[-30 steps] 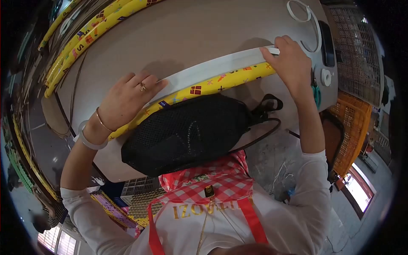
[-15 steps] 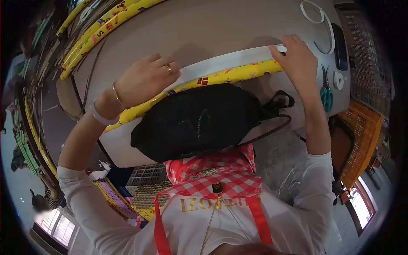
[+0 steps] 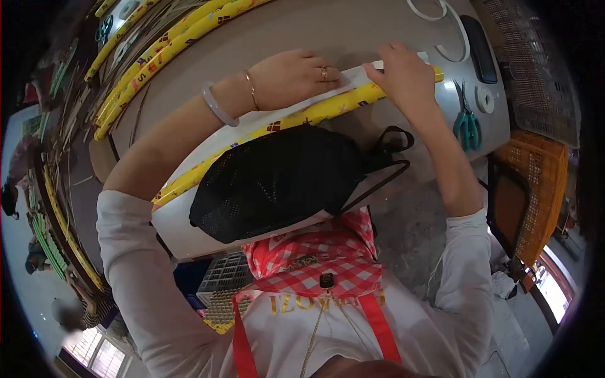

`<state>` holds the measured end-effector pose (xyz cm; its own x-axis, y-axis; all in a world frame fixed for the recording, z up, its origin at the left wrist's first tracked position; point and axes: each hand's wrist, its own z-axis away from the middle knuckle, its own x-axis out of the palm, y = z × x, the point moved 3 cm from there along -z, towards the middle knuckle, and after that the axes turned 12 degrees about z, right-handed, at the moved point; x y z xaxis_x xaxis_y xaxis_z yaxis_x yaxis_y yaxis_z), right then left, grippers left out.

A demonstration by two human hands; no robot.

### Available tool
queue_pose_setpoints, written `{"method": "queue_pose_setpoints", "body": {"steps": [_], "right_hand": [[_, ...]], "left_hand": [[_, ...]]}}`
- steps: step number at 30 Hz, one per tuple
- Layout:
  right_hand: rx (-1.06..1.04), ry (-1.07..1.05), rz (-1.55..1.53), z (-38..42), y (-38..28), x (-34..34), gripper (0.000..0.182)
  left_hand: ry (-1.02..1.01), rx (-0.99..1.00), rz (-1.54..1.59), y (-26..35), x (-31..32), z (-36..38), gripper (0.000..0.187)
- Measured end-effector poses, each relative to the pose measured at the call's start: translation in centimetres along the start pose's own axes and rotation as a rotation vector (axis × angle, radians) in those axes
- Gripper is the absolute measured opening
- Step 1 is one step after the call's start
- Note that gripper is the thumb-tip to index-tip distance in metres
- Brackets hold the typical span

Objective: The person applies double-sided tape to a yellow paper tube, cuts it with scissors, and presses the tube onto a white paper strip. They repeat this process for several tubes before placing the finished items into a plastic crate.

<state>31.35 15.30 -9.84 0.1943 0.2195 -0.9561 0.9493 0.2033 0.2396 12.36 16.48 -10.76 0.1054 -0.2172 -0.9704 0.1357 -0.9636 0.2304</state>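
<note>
A long roll of yellow printed paper (image 3: 328,109) lies across the table, with a white strip (image 3: 356,77) along its far side. On the strip rests my left hand (image 3: 295,79), fingers laid down along it; their tips are partly hidden. Close by, my right hand (image 3: 404,77) lies over the right part of the roll and strip, its thumb spread away from the fingers. The roll's right end (image 3: 438,74) sticks out past this hand. A black mesh bag (image 3: 277,179) with a strap sits just in front of the roll.
To the right are teal-handled scissors (image 3: 467,126), a small white tape roll (image 3: 484,99), a dark case (image 3: 479,50) and a curled white strip (image 3: 463,38). More yellow rolls (image 3: 170,53) lie at the back left. An orange crate (image 3: 535,189) stands beyond the table's right edge.
My left hand has slid right along the white strip, toward my right hand. My right hand has shifted slightly left, and the roll's right end now shows beyond it.
</note>
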Motion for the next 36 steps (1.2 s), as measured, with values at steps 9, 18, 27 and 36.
{"method": "queue_pose_setpoints", "body": {"steps": [9,18,27,36], "right_hand": [[-0.131,-0.064,-0.088,-1.3,2.3,0.6,0.039],[-0.247,-0.627,-0.321,-3.9,6.7,-0.1,0.063],[-0.126,-0.514,-0.228,-3.4,11.9,2.1,0.059],[-0.118,-0.440,-0.314,-2.4,13.5,2.2,0.064]], "left_hand": [[0.115,-0.008,0.096,-0.3,1.1,-3.2,0.033],[0.192,-0.049,0.212,-1.1,1.9,-2.4,0.032],[0.170,-0.057,0.209,-1.4,2.1,-1.5,0.033],[0.195,-0.070,0.174,-0.2,1.1,-0.9,0.032]]}}
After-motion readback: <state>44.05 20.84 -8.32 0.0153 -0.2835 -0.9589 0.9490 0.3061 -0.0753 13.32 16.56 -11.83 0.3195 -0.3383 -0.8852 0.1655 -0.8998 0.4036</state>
